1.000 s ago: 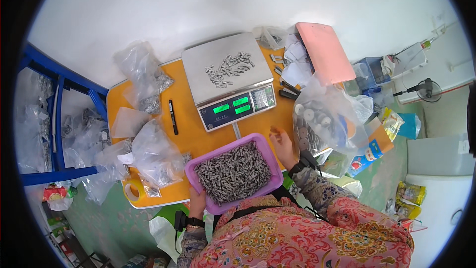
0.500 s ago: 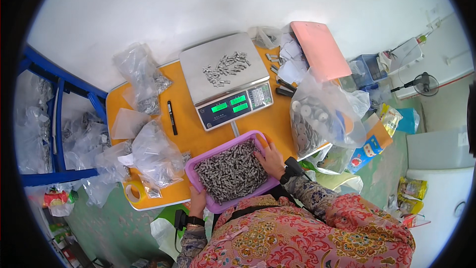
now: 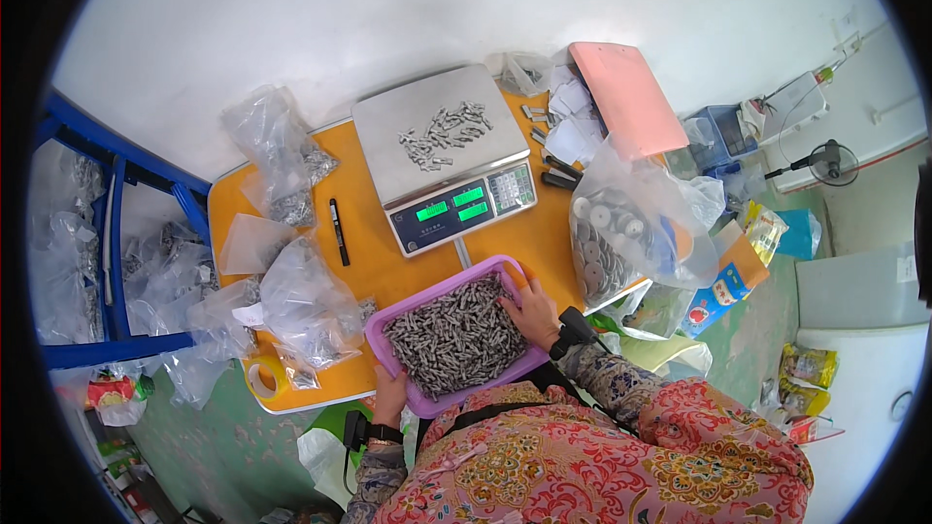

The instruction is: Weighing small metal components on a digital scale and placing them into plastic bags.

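A pink-purple plastic basin [image 3: 374,332], filled with many small grey metal parts [image 3: 451,340], is held close to my body at the table's front edge. My left hand [image 3: 390,396] grips its lower left rim. On the opposite side my right hand [image 3: 533,314] is closed around the right rim, with fingertips reaching inside. Beyond the basin stands a digital counting scale [image 3: 464,209] with lit green displays. A loose scatter of similar metal parts [image 3: 445,134] lies on its steel platform.
Left on the orange table [image 3: 364,277] are a black marker [image 3: 339,231], yellow tape roll [image 3: 264,377] and plastic bags of parts [image 3: 309,306]. To the right are a bag of metal discs [image 3: 607,243] and a pink clipboard [image 3: 629,97]. A blue rack [image 3: 116,243] stands far left.
The view has shifted very slightly. Both hands stay on the basin, and the parts on the scale have not moved.
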`<state>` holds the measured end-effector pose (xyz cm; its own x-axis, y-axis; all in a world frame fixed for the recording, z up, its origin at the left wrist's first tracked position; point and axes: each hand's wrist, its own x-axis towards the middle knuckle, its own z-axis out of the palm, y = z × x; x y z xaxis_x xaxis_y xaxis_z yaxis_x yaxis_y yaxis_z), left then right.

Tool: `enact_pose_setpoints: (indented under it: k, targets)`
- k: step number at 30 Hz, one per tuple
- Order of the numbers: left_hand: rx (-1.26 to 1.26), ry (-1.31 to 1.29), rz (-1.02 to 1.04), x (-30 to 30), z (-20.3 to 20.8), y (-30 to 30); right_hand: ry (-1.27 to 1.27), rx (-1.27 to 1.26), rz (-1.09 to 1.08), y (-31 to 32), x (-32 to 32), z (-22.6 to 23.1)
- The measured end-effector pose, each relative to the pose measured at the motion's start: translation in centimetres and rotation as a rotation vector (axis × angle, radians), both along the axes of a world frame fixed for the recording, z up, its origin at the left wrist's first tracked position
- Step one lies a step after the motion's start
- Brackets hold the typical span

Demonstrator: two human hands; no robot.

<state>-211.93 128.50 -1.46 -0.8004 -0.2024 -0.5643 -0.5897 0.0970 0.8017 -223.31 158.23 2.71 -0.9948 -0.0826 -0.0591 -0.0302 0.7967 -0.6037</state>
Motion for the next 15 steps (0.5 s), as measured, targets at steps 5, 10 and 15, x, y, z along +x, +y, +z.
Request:
enact_pose_setpoints:
  k: [5, 10, 15]
  targets:
    - [0.014, -0.015, 0.001, 0.1, -0.6, -0.2, -0.052, -0.002, -0.005, 0.0, 0.0, 0.2]
    - [0.040, 0.028, 0.005, 0.4, -1.7, -0.4, -0.059, 0.009, -0.006, 0.1, 0.0, 0.0]
    - [0.079, 0.079, 0.037, 1.1, -2.9, -0.9, -0.068, 0.014, 0.000, -0.1, 0.0, 0.3]
